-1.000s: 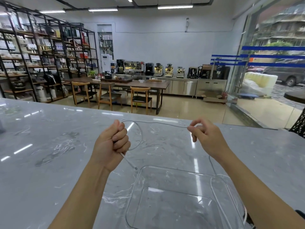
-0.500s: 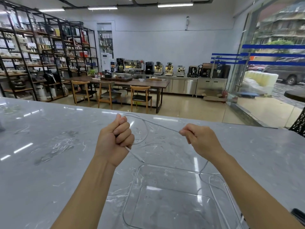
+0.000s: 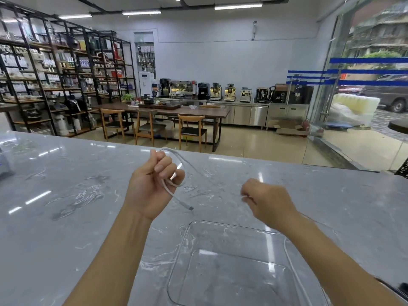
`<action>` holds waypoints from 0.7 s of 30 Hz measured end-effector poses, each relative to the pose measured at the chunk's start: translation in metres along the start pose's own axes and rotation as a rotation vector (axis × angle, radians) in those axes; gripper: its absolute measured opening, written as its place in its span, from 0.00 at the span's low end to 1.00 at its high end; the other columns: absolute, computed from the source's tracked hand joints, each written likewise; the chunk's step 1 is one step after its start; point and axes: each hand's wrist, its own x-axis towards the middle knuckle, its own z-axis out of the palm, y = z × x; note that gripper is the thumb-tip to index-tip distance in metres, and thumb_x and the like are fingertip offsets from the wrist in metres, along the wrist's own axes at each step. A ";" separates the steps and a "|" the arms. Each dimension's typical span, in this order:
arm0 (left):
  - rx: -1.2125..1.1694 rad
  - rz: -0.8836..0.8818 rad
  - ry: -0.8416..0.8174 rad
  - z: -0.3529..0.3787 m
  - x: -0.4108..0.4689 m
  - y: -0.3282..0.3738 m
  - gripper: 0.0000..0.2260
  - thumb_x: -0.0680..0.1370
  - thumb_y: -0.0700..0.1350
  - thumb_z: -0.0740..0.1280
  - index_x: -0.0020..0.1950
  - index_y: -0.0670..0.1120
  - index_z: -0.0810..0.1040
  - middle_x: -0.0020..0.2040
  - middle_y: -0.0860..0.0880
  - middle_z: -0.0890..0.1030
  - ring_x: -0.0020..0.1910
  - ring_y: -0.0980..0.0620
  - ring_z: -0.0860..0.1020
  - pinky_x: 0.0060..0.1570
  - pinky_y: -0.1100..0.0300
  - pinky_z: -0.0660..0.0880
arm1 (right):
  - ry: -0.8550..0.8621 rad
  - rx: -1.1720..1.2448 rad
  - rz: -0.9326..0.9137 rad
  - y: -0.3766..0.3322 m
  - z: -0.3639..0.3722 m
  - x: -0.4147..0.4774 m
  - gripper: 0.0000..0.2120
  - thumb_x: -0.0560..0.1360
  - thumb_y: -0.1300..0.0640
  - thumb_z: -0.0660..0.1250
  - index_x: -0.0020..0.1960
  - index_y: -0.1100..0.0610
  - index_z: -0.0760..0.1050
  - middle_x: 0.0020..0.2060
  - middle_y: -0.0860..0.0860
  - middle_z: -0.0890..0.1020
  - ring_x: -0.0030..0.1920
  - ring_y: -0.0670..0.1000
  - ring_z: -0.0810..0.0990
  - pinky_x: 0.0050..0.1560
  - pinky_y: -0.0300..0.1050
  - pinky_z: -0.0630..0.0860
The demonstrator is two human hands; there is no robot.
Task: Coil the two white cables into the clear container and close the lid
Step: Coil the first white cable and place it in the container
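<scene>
I look over a grey marble counter (image 3: 66, 195) into a shop with pale walls and ceiling strip lights (image 3: 238, 6). Black shelves (image 3: 55, 80) fill the left side. I see a wooden table (image 3: 183, 110) with chairs (image 3: 192, 131), coffee machines (image 3: 183, 87) behind, and a glass front (image 3: 364, 96) at right.

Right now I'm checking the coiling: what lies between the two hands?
In the head view, a slack run of white cable from the left hand toward the right hand, over bare marble counter.

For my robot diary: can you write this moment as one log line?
step: coiling | left hand: loop of white cable | right hand: feeding cable | clear container: open, no coil inside
</scene>
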 end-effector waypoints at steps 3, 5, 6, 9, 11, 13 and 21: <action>0.212 -0.017 0.045 0.001 0.001 -0.005 0.16 0.80 0.49 0.54 0.35 0.46 0.72 0.26 0.52 0.73 0.25 0.56 0.73 0.35 0.59 0.79 | -0.308 -0.039 -0.135 -0.020 -0.003 0.007 0.06 0.70 0.68 0.66 0.44 0.60 0.76 0.40 0.53 0.82 0.34 0.56 0.80 0.31 0.44 0.73; 0.360 -0.023 0.082 0.001 0.000 -0.012 0.18 0.80 0.47 0.54 0.34 0.45 0.74 0.27 0.49 0.77 0.27 0.53 0.77 0.36 0.56 0.80 | -0.303 0.127 -0.202 -0.034 -0.014 0.010 0.04 0.73 0.64 0.64 0.44 0.61 0.77 0.40 0.53 0.82 0.35 0.56 0.80 0.33 0.48 0.77; 0.422 -0.029 0.090 0.001 -0.001 -0.016 0.19 0.81 0.46 0.54 0.33 0.45 0.76 0.28 0.48 0.79 0.29 0.51 0.80 0.36 0.54 0.80 | -0.246 0.227 -0.227 -0.041 -0.022 0.012 0.04 0.71 0.63 0.65 0.41 0.62 0.78 0.36 0.54 0.82 0.32 0.56 0.79 0.30 0.47 0.77; 0.546 -0.079 0.055 0.003 -0.006 -0.027 0.18 0.81 0.46 0.53 0.36 0.43 0.74 0.32 0.44 0.83 0.32 0.47 0.83 0.34 0.57 0.80 | -0.099 0.355 -0.267 -0.056 -0.038 0.020 0.05 0.70 0.61 0.66 0.39 0.62 0.78 0.32 0.54 0.81 0.30 0.53 0.78 0.28 0.43 0.75; 0.589 -0.119 0.010 0.005 -0.009 -0.033 0.15 0.81 0.46 0.53 0.39 0.41 0.71 0.32 0.44 0.84 0.30 0.49 0.82 0.32 0.61 0.79 | -0.056 0.363 -0.242 -0.061 -0.042 0.024 0.06 0.71 0.60 0.65 0.40 0.62 0.79 0.33 0.54 0.81 0.31 0.55 0.78 0.28 0.47 0.76; 0.598 -0.141 0.001 0.008 -0.011 -0.038 0.15 0.81 0.46 0.53 0.39 0.41 0.70 0.30 0.45 0.83 0.27 0.51 0.80 0.30 0.62 0.78 | 0.005 0.372 -0.170 -0.061 -0.040 0.026 0.08 0.72 0.59 0.64 0.41 0.63 0.79 0.34 0.55 0.81 0.32 0.56 0.78 0.29 0.51 0.76; 0.564 -0.263 -0.091 0.015 -0.017 -0.049 0.17 0.79 0.49 0.56 0.35 0.44 0.75 0.21 0.50 0.69 0.18 0.56 0.62 0.21 0.63 0.64 | 0.085 0.497 0.067 -0.054 -0.033 0.032 0.05 0.72 0.60 0.68 0.38 0.60 0.77 0.31 0.49 0.77 0.31 0.49 0.72 0.34 0.48 0.72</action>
